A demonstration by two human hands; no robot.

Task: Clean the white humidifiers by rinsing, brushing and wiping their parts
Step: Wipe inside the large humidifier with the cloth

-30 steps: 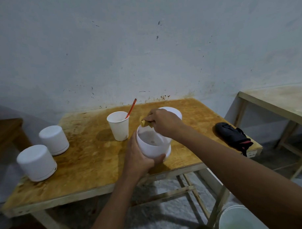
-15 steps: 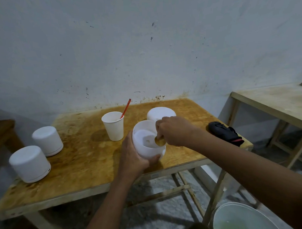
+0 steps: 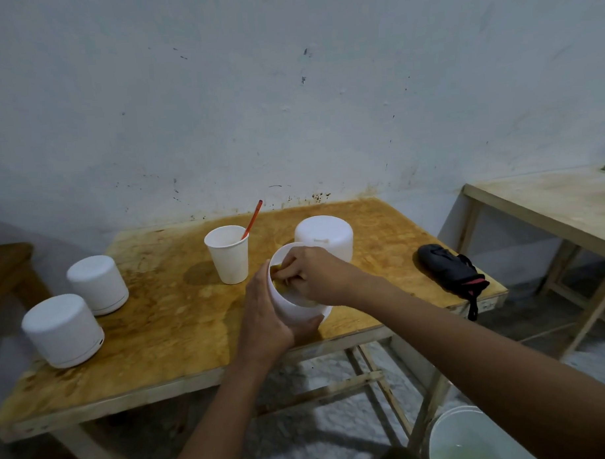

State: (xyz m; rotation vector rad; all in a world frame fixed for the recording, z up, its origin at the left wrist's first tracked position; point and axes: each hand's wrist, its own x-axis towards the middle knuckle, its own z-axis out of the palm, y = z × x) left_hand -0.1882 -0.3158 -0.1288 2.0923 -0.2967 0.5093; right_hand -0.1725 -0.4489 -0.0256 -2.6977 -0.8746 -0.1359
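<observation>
Both hands work on one white tank (image 3: 292,310) at the near edge of the wooden table (image 3: 167,323). The left hand (image 3: 265,321) wraps around the tank's left wall, with the thumb curled under its base. The right hand (image 3: 318,273) reaches in from above, its fingers bent down into the mouth and pinching a yellowish wad (image 3: 276,277) against the inner wall on the left side. Whether it is cloth or sponge cannot be told.

The tank's long axis stands nearly upright, tipped slightly. Its open mouth faces up and its base sits lowest, by the table edge. The thumb hides whether the base touches the board.

Nearer than the grip, low and to its right, a white bucket (image 3: 448,426) stands on the floor with greenish liquid in it.

Well to the left of the grip, two closed white humidifiers stand upright on the table. The nearer humidifier (image 3: 63,330) is by the left edge, and the farther humidifier (image 3: 97,284) stands just beyond it, close by but apart.

Just beyond the grip and a little to its left stands a white paper cup (image 3: 228,254). A red stick (image 3: 253,218) leans out of it to the upper right. Directly behind the right hand sits a white domed cover (image 3: 323,237), closed end up.

Off to the right of the grip, a black pouch (image 3: 448,267) lies near the table's right corner, its strap hanging over the edge. Farther right stands a second, paler table (image 3: 550,207). Behind everything is a stained whitish wall (image 3: 289,92).
</observation>
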